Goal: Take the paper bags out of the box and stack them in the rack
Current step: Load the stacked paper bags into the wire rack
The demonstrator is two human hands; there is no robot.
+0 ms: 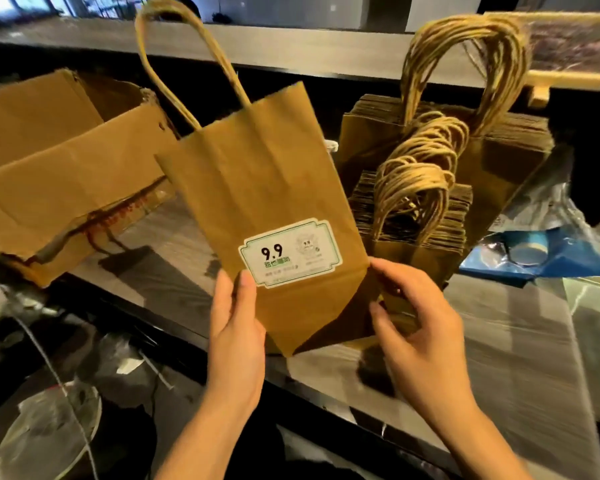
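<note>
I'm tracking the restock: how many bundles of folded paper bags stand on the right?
2: a tall bundle at the back, and a shorter bundle directly in front of it. The single bag held up may hide others.

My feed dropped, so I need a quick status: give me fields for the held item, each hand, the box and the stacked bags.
held item: paper bag, flat, handle up, 9.9 sticker facing camera
left hand: grips bag's lower left edge
right hand: pinches bag's lower right edge
box: at left, open, torn
stacked bags: at right, upright, handles up
</note>
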